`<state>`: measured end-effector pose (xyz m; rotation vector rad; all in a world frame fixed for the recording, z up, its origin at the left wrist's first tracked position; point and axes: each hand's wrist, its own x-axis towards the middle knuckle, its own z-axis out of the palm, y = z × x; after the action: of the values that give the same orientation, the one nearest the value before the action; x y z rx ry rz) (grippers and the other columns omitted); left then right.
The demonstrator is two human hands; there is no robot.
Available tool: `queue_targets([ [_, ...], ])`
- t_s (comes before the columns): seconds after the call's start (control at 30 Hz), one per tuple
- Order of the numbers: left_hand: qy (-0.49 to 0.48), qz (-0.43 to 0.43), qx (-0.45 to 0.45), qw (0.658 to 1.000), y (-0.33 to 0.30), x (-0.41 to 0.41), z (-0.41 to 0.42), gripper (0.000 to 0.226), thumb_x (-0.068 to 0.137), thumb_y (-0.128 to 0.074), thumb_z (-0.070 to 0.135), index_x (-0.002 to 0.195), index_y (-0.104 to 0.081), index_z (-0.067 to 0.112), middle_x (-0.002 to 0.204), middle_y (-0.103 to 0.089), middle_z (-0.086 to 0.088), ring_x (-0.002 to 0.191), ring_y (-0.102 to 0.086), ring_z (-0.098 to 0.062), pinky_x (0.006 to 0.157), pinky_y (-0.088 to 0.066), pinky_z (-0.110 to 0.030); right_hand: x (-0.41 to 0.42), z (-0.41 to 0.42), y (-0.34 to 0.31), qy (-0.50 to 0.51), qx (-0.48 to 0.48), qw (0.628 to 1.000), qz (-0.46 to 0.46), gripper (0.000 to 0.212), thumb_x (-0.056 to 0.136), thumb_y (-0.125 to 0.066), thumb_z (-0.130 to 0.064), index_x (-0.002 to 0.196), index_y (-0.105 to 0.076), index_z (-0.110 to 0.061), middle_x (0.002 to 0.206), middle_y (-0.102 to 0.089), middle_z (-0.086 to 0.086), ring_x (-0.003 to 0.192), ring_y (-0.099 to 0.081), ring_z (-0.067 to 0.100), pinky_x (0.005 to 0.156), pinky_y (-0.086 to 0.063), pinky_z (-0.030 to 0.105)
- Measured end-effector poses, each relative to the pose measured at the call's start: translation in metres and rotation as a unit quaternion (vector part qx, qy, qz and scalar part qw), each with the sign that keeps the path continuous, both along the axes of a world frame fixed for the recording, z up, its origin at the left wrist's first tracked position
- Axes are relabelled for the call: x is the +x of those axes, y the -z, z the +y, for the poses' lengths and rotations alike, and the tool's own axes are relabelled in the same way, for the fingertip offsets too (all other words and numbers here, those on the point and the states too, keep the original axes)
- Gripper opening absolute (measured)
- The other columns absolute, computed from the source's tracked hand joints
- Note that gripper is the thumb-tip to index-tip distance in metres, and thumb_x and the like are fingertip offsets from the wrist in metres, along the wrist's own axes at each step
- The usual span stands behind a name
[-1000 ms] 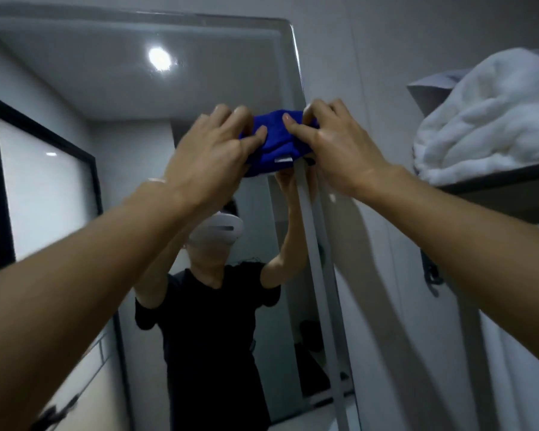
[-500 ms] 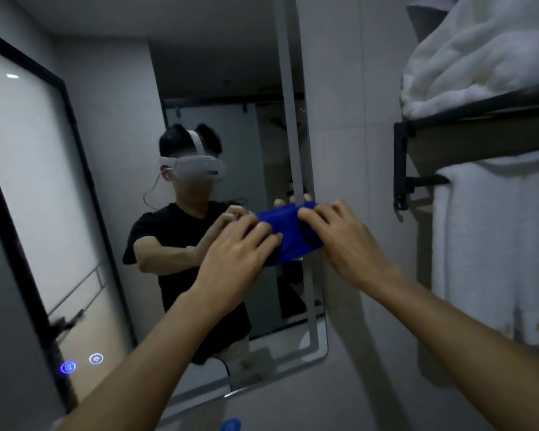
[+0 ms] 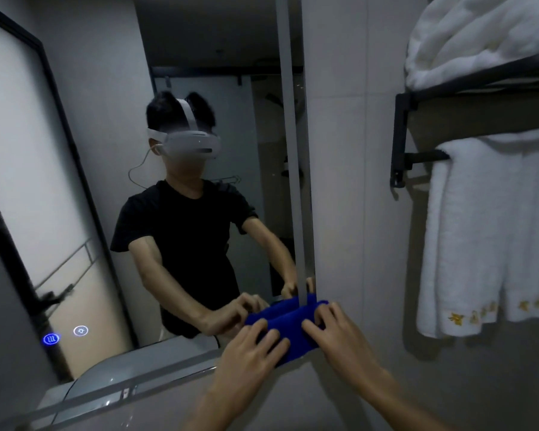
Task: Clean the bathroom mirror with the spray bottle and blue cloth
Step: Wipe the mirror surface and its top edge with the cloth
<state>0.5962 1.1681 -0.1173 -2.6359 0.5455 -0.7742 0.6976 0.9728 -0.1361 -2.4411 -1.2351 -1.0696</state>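
The bathroom mirror (image 3: 112,150) fills the left and middle of the view, its right edge running down the centre. A folded blue cloth (image 3: 288,326) is pressed against the mirror's lower right corner. My left hand (image 3: 251,348) lies flat on the cloth's left part, and my right hand (image 3: 339,332) presses its right part. Both arms come in from the bottom. The mirror reflects a person in a black shirt holding the cloth. No spray bottle is visible.
A black wall shelf (image 3: 467,82) at the upper right carries folded white towels (image 3: 479,35). More white towels (image 3: 492,231) hang from its bar, close to my right arm. Two lit touch buttons (image 3: 66,335) glow at the mirror's lower left. Grey tiled wall (image 3: 349,150) lies between mirror and shelf.
Both hands have slid the blue cloth down the mirror's right edge, from near the top corner to the bottom right corner. The view has tilted downward with them.
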Motion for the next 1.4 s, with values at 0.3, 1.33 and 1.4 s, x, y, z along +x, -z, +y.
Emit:
queue_targets([
  [0.3,0.013,0.047,0.034,0.998,0.035,0.009,0.007,0.051,0.055,-0.088,0.032,0.098,-0.060,0.033,0.096,-0.067,0.006,0.096,-0.062,-0.020,0.079,-0.058,-0.036,-0.002,-0.001,0.033,-0.007,-0.024,0.999,0.039,0.060,0.041,-0.093,-0.016,0.086,-0.053,-0.020,0.087,-0.054,0.000,0.082,-0.042,0.016,0.051,-0.044,0.020],
  [1.33,-0.012,-0.399,0.042,0.916,-0.438,0.027,0.011,0.046,0.080,-0.072,0.008,0.123,-0.058,0.015,0.137,-0.059,-0.010,0.125,-0.053,-0.038,0.099,-0.044,-0.050,0.040,0.018,-0.458,0.015,0.180,0.943,-0.281,0.058,0.088,-0.065,-0.008,0.142,-0.046,-0.020,0.127,-0.050,0.016,0.110,-0.045,0.038,0.069,-0.045,0.040],
  [1.4,-0.006,-0.416,0.043,0.908,-0.465,0.029,0.011,0.044,0.084,-0.068,0.013,0.126,-0.055,0.016,0.127,-0.063,-0.015,0.114,-0.057,-0.040,0.092,-0.046,-0.048,0.040,0.017,-0.484,0.015,0.186,0.939,-0.287,0.054,0.090,-0.063,-0.013,0.141,-0.047,-0.021,0.127,-0.050,0.015,0.111,-0.045,0.037,0.073,-0.046,0.041],
])
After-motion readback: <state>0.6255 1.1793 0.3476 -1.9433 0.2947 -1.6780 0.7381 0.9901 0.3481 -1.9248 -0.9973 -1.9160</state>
